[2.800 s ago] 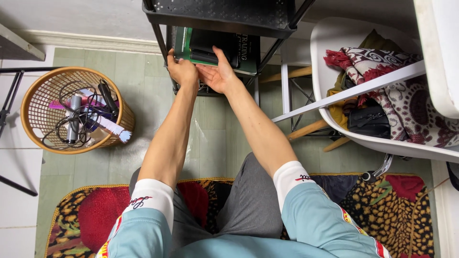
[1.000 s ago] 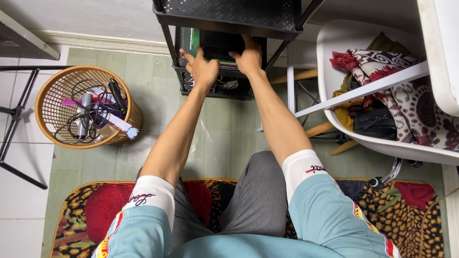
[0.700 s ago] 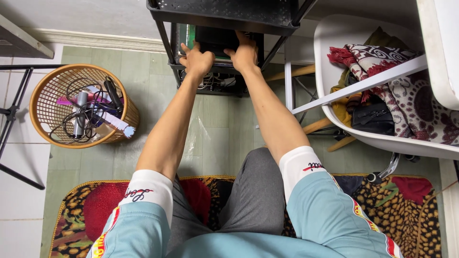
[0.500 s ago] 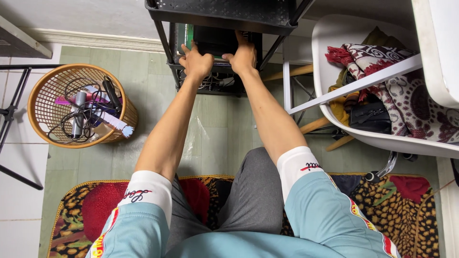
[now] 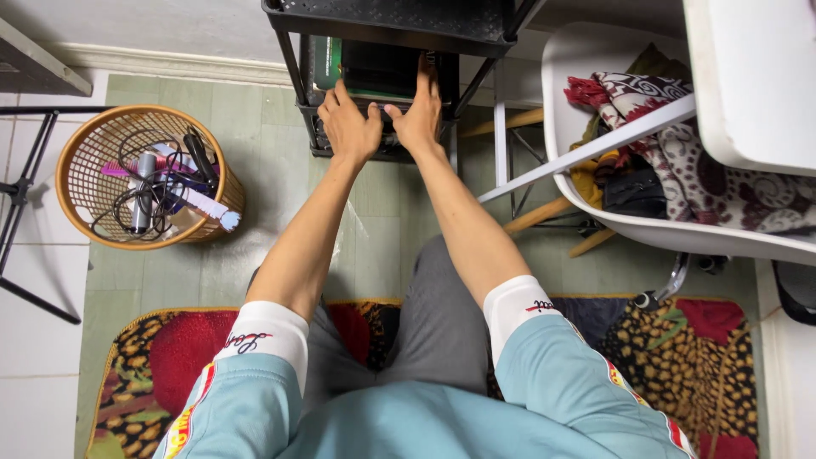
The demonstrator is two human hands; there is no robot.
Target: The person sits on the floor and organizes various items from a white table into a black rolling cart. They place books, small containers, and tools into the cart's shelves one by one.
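books [image 5: 374,72] stand on the black rack's [image 5: 399,21] lower shelf, left hand [image 5: 348,127] resting flat against them, right hand [image 5: 419,115] seemingly gripping a dark one's spine, fingers narrow.

The person wears a light blue top with short sleeves; each sleeve ends in a white cuff carrying small script lettering, dark on the left cuff and red and dark on the right. Red and yellow printed patches mark the upper sleeves. Grey trousers cover the legs; the left hand [image 5: 348,127] and right hand [image 5: 419,117] are bare.
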